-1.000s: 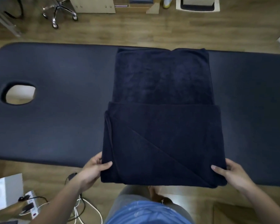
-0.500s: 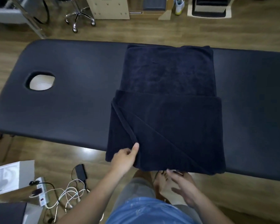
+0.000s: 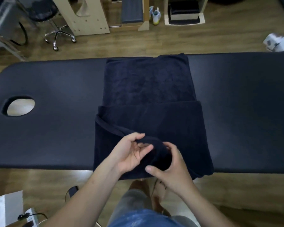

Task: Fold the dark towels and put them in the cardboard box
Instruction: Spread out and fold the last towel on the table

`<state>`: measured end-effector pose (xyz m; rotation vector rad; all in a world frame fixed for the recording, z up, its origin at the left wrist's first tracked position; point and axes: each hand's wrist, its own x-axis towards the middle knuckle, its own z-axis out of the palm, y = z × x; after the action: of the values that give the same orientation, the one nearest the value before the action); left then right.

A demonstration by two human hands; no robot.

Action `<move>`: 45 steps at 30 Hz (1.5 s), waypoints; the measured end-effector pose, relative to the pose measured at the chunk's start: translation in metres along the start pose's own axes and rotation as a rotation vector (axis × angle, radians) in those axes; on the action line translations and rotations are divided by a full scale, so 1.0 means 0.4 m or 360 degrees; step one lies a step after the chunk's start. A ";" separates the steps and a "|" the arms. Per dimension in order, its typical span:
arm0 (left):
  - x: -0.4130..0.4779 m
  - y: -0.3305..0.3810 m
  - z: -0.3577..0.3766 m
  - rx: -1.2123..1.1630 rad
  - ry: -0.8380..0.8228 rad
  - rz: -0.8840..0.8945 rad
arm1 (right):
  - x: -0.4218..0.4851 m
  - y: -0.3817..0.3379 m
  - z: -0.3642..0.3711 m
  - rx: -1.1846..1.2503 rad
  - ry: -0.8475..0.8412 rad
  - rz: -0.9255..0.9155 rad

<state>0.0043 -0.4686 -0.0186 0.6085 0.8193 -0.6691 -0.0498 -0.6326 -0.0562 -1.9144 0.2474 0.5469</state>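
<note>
A dark navy towel (image 3: 147, 89) lies across the middle of the dark massage table (image 3: 56, 122), partly folded, its near half doubled over and hanging a little past the table's front edge. My left hand (image 3: 129, 153) pinches a raised fold of the towel's top layer near the front edge. My right hand (image 3: 167, 167) grips the same bunched fold from the right, thumb in front. No cardboard box is in sight.
The table has an oval face hole (image 3: 20, 106) at its left end. A rolling stool (image 3: 56, 30), wooden furniture (image 3: 87, 15) and shoes (image 3: 155, 15) stand on the wooden floor beyond. A power strip with cables (image 3: 29, 217) and a white box (image 3: 5, 208) lie at lower left.
Both hands have left the towel's front corners and come together at the middle of its near edge, lifting a fold of the top layer. The camera has tilted up and back.
</note>
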 end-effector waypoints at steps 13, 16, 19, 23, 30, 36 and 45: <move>0.164 0.128 0.115 -0.0271 -0.0134 -0.0002 | 0.199 -0.055 -0.151 -0.0726 0.0888 -0.0425; 0.228 0.178 0.111 -0.0105 -0.0107 0.0117 | 0.189 0.012 -0.077 -0.0752 0.0330 -0.0148; 0.233 0.215 0.059 0.0194 0.0053 0.0399 | 0.200 0.085 -0.020 -0.1115 0.0014 0.0235; 0.178 0.240 -0.132 0.1144 0.0863 0.1182 | 0.232 0.104 -0.004 -0.1367 0.0246 0.0099; 0.198 0.336 -0.376 0.2283 0.0974 0.0756 | 0.362 0.056 -0.202 0.0157 0.1054 0.0297; 0.239 0.404 -0.357 0.2531 0.1004 0.0845 | 0.366 0.021 -0.215 -0.0583 0.0103 0.0155; 0.249 0.368 -0.357 0.1743 0.1141 0.0917 | 0.446 0.020 -0.255 -0.0625 0.0273 0.0517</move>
<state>0.0987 -0.3026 -0.1432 2.0743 0.8144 -0.2992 0.1288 -0.7147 -0.1162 -2.3238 0.6061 0.6844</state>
